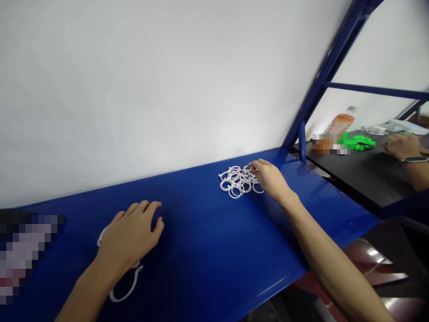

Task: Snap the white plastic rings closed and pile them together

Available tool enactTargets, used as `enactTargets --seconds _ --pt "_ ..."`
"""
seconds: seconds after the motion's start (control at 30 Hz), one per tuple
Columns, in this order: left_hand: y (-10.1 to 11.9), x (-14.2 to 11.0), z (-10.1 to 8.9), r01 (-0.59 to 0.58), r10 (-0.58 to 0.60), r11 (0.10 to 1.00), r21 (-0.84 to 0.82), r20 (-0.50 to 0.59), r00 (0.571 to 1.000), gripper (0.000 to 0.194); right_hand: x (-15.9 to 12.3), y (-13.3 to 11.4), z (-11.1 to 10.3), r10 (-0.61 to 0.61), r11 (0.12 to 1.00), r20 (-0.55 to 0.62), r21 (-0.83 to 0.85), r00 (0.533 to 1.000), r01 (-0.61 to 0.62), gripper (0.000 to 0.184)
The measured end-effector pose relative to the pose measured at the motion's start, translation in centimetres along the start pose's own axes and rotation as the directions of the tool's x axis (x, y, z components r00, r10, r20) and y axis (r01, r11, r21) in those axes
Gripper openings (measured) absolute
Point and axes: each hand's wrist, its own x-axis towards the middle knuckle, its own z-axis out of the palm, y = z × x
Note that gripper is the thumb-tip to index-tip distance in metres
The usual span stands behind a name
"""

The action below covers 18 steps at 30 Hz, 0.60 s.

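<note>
A heap of several white plastic rings lies on the blue table near the white wall. My right hand reaches into the heap's right side, fingers curled onto the rings, though what they grip is hidden. My left hand rests palm down on the table at the left, fingers loosely spread. It covers part of a white ring piece that sticks out beneath the wrist.
A blue frame post rises at the table's right end. Beyond it stands a black table with an orange bottle, green parts and another person's hand wearing a watch. A blurred patch sits at far left.
</note>
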Motion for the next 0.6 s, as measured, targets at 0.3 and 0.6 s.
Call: enactTargets --seconds 0.3,0.6 --pt "-3.0 -0.7 0.5 0.041 -0.05 0.997 0.061 0.151 0.987 0.056 0.6 3.0 0.7 0.158 0.987 0.164 0.003 0.974 -0.161 0.017" --pt "-3.7 -0.1 -0.1 0.03 -0.007 0.994 -0.107 0.21 0.978 0.051 0.6 2.4 0.5 0.162 0.987 0.15 -0.031 0.975 -0.159 0.012"
